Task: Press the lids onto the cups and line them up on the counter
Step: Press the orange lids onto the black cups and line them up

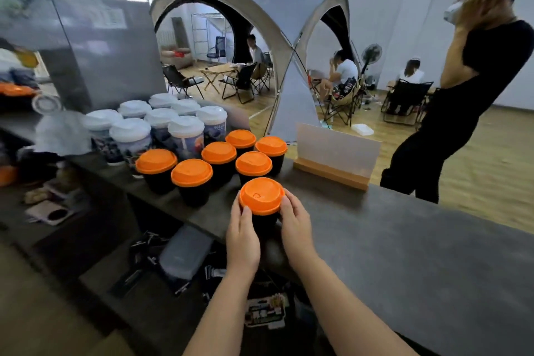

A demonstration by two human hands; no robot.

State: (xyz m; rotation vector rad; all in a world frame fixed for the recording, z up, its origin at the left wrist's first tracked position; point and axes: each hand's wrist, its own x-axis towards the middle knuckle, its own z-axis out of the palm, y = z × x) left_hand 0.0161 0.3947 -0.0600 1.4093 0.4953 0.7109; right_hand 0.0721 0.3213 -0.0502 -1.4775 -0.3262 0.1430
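Observation:
A black cup with an orange lid (261, 195) stands on the dark counter (404, 240) near its front edge. My left hand (242, 235) grips its left side, thumb at the lid's rim. My right hand (295, 225) grips its right side, fingers curled round the cup. Behind it stand several black cups with orange lids (219, 153) in two rows. Farther back left are several printed cups with white lids (159, 121).
A frosted sign in a wooden base (335, 153) stands on the counter to the right of the cups. A person in black (462, 101) stands beyond the counter. A lower shelf (185, 254) with clutter lies below at left. A grey machine (95, 49) is at back left.

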